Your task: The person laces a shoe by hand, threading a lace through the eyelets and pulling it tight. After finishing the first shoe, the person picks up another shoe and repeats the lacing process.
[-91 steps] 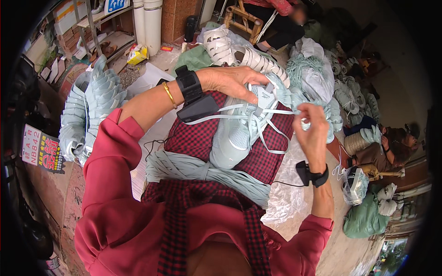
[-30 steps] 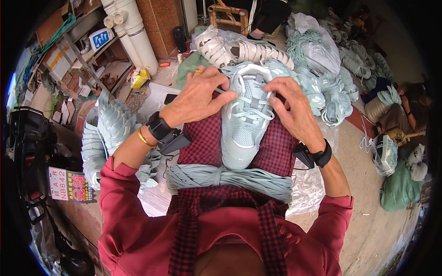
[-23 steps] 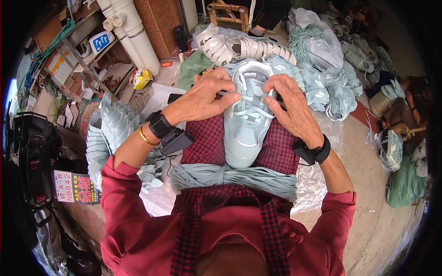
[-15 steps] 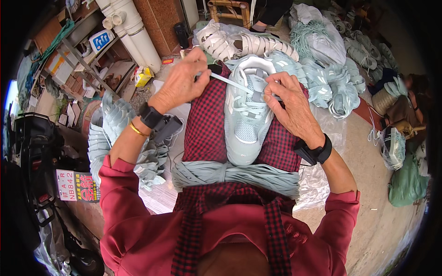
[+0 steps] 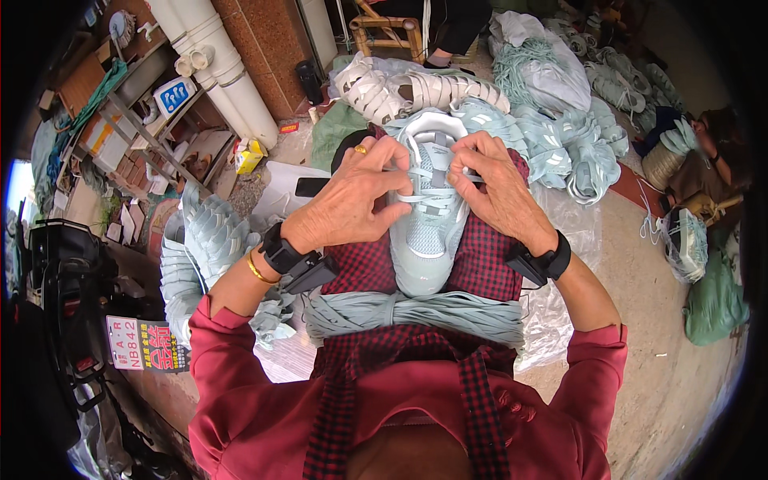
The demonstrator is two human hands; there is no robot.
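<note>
A pale blue-green sneaker (image 5: 424, 268) lies on my lap with its toe toward me, partly laced across its tongue. At its left eyelet edge, my left hand (image 5: 364, 192) has its fingers curled in, closed on the shoelace (image 5: 436, 193); its fingertips partly hide what they hold. My right hand (image 5: 496, 188) pinches the lace at the upper right eyelets, thumb and forefinger together. Under the shoe is a red-and-black checked apron (image 5: 360, 268). A tied bundle of pale green laces (image 5: 416, 316) lies across my lap, below the toe.
Stacked pale green shoe uppers (image 5: 212, 240) stand at my left, beside a dark phone (image 5: 310, 187). Beyond my lap lie white uppers (image 5: 424, 90) and more pale green ones (image 5: 564, 148). A green bag (image 5: 714, 300) sits far right; a motorbike (image 5: 60, 280) is at left.
My left hand has come down and right, from holding a lace stretched out to the left, to the shoe's left eyelets. My right hand stays by the right eyelets, slightly shifted.
</note>
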